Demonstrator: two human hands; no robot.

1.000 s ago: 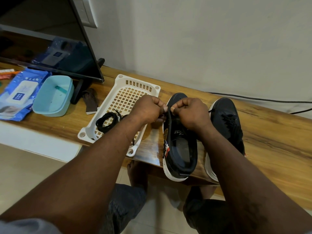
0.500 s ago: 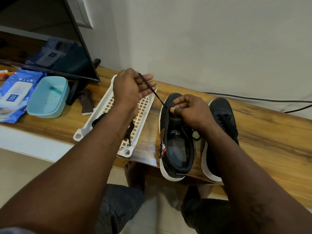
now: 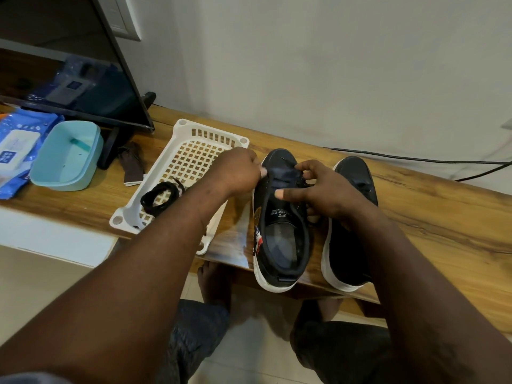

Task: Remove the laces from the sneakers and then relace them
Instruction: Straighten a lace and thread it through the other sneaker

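Two black sneakers with white soles stand side by side on the wooden table, toes toward the wall. My left hand (image 3: pixel 240 169) is at the left edge of the left sneaker (image 3: pixel 279 245) near its toe, fingers curled and pinching at the eyelet row. My right hand (image 3: pixel 318 187) lies over the same sneaker's lace area, thumb pressing on the tongue, fingers curled on the black lace. The right sneaker (image 3: pixel 353 245) stands behind my right wrist, its laces partly hidden. A coiled black lace (image 3: pixel 159 198) lies in the white basket (image 3: pixel 194 128).
A teal plastic tub (image 3: pixel 66 156) and a blue wipes pack (image 3: pixel 16 145) sit at the left. A TV screen (image 3: pixel 69 65) on its stand rises behind them. A brown folded cloth (image 3: pixel 133 167) lies beside the basket. A black cable (image 3: pixel 415 159) runs along the wall.
My left hand, which had pulled the lace up and to the left over the basket, has come back down to the left sneaker's toe. My right hand has shifted slightly on the tongue.
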